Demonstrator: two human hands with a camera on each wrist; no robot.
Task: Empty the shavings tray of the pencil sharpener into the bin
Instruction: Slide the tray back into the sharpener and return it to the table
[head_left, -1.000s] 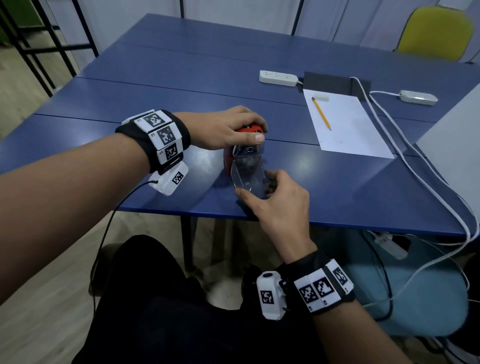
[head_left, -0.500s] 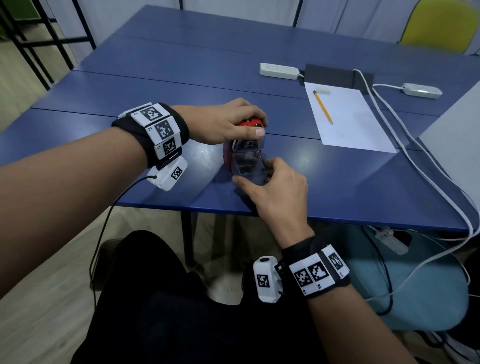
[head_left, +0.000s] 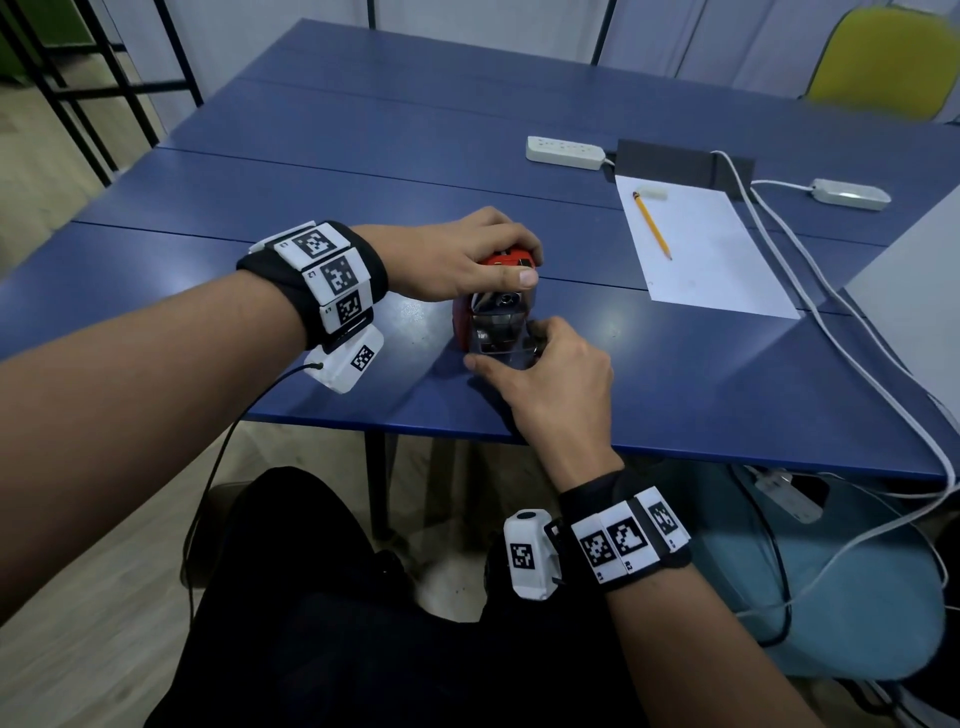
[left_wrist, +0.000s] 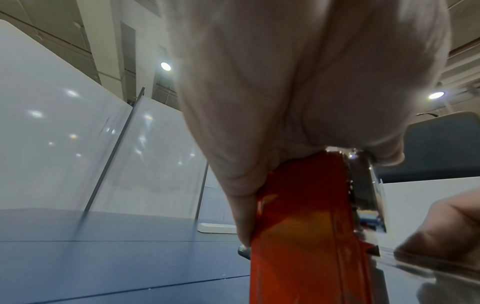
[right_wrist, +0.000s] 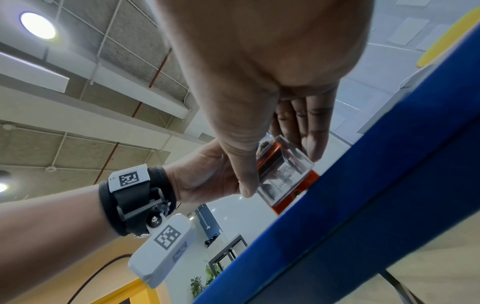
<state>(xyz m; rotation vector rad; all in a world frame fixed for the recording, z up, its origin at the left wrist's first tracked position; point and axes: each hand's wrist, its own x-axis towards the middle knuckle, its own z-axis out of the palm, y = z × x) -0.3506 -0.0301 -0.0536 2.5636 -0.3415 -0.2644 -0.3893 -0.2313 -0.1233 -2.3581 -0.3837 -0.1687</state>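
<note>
A red pencil sharpener (head_left: 459, 326) stands near the front edge of the blue table (head_left: 260, 249). My left hand (head_left: 522, 267) grips its top from above, thumb on the near side. The sharpener's red side (left_wrist: 306, 226) fills the left wrist view under my palm. My right hand (head_left: 506, 345) pinches the clear shavings tray (head_left: 498, 332) at the sharpener's front, thumb on its left and fingers on its right. In the right wrist view the tray (right_wrist: 283, 174) sits mostly inside the red body (right_wrist: 293, 195). A pale blue, bin-like round shape (head_left: 857, 597) is below the table at the right.
A white sheet (head_left: 711, 249) with a yellow pencil (head_left: 652, 226) and an eraser (head_left: 652, 192) lies to the right. Two power strips (head_left: 565, 151) and white cables (head_left: 831, 332) run along the right side. A yellow chair (head_left: 888, 57) stands behind.
My right hand has moved the clear tray away from me toward the sharpener; it stuck out well in front before and now sits close in. The left hand has kept its grip.
</note>
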